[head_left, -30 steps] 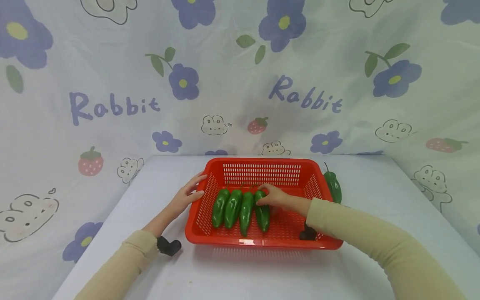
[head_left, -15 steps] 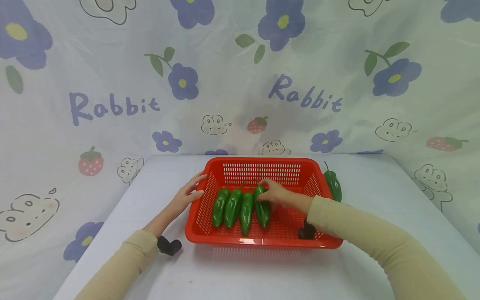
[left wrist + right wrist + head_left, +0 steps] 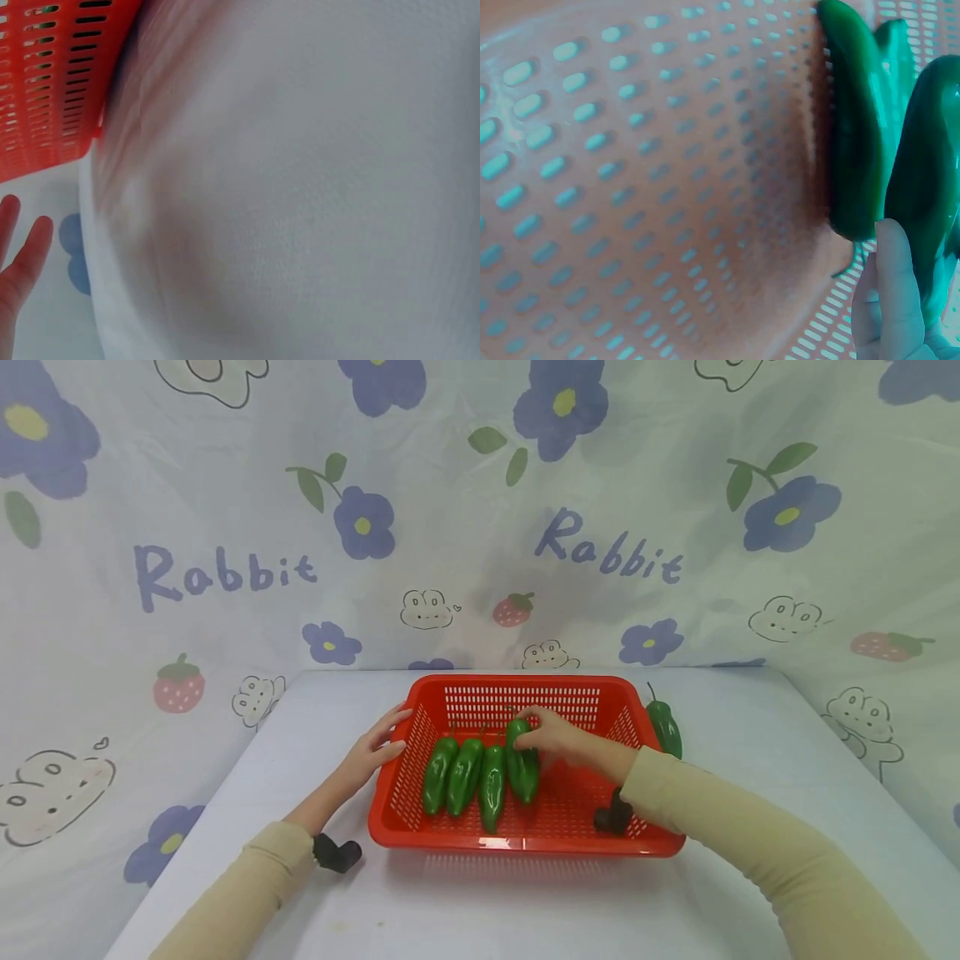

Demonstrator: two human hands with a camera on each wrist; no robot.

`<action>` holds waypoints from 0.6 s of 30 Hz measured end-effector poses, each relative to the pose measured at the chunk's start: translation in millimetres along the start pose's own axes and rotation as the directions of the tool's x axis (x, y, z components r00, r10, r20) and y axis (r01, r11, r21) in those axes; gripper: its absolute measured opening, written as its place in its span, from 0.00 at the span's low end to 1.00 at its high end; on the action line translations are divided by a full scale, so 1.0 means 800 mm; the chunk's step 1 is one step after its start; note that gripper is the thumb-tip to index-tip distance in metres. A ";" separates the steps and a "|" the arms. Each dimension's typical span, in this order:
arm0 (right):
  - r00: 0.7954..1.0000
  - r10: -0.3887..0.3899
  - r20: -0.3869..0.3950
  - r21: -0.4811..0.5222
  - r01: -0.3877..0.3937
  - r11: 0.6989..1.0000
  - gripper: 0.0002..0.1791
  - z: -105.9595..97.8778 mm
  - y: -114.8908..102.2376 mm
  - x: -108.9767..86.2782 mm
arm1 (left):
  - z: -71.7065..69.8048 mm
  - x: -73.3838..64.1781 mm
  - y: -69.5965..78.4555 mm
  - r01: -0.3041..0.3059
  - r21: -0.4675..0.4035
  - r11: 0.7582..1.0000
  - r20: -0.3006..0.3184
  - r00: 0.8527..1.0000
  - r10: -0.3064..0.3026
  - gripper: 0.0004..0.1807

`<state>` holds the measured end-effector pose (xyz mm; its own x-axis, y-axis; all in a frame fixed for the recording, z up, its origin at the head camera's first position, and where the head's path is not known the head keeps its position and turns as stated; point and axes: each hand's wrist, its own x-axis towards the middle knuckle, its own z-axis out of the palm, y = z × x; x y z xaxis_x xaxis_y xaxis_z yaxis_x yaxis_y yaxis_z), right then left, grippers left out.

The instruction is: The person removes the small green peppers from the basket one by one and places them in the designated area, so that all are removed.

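A red plastic basket (image 3: 566, 843) with slotted walls holds several glossy green peppers in a row, such as the leftmost pepper (image 3: 440, 774). My right hand (image 3: 551, 732) reaches into it and pinches the stem end of the row's rightmost pepper (image 3: 522, 777). In the right wrist view, fingers (image 3: 898, 285) lie along that pepper (image 3: 930, 165), with other peppers behind it. On the basket's left rim, my left hand (image 3: 367, 753) rests with its fingers stretched out. The left wrist view catches some of these fingers (image 3: 26, 262) beside the basket's wall (image 3: 45, 97).
Another green pepper (image 3: 664, 727) lies on the white-covered table (image 3: 750, 735), just outside the basket's right wall. A patterned cloth (image 3: 465, 527) hangs behind and at both sides. Black wrist mounts (image 3: 337, 853) sit on the wrists.
My right hand and the pepper it pinches have shifted up and away toward the basket's far wall. The left hand stays on the rim.
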<state>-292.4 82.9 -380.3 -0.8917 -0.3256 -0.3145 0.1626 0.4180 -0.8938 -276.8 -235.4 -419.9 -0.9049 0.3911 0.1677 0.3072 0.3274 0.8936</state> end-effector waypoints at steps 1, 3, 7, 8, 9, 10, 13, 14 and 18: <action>1.000 -0.003 0.008 0.006 0.003 1.000 0.29 -0.003 -0.001 0.000 | 0.000 0.000 0.000 0.001 -0.001 1.000 0.000 1.000 -0.001 0.29; 1.000 -0.008 0.010 0.013 0.008 1.000 0.30 -0.008 -0.004 -0.002 | 0.000 0.000 0.000 0.002 0.003 1.000 -0.001 1.000 -0.002 0.29; 1.000 -0.025 0.019 0.047 0.024 0.999 0.31 -0.017 -0.010 -0.006 | 0.001 0.001 -0.001 0.006 0.013 1.000 -0.004 1.000 -0.006 0.30; 1.000 -0.026 0.018 0.054 0.025 0.998 0.31 -0.019 -0.013 -0.008 | 0.001 0.001 -0.001 0.008 0.016 1.000 -0.005 1.000 -0.008 0.30; 0.999 -0.030 0.020 0.058 0.028 0.998 0.31 -0.021 -0.015 -0.010 | 0.001 0.001 -0.001 0.009 0.016 1.000 -0.005 1.000 -0.009 0.30; 0.999 -0.033 0.022 0.062 0.031 0.998 0.31 -0.023 -0.017 -0.012 | 0.001 0.001 -0.001 0.009 0.017 1.000 -0.006 1.000 -0.009 0.30; 0.999 -0.043 0.025 0.070 0.042 0.997 0.32 -0.031 -0.021 -0.016 | 0.000 0.001 0.000 0.007 0.015 1.000 -0.006 1.000 -0.006 0.29; 0.999 -0.047 0.025 0.069 0.045 0.997 0.32 -0.033 -0.022 -0.018 | 0.000 0.001 0.000 0.006 0.015 1.000 -0.005 1.000 -0.006 0.29; 0.997 -0.068 0.027 0.077 0.066 0.995 0.31 -0.046 -0.028 -0.026 | 0.000 0.001 0.000 -0.003 0.010 1.000 -0.004 1.000 0.003 0.29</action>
<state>-292.9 111.3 -342.2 -0.8888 -0.3763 -0.2614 0.1355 0.3291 -0.9345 -277.4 -234.8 -419.9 -0.9050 0.3889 0.1723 0.3129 0.3344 0.8889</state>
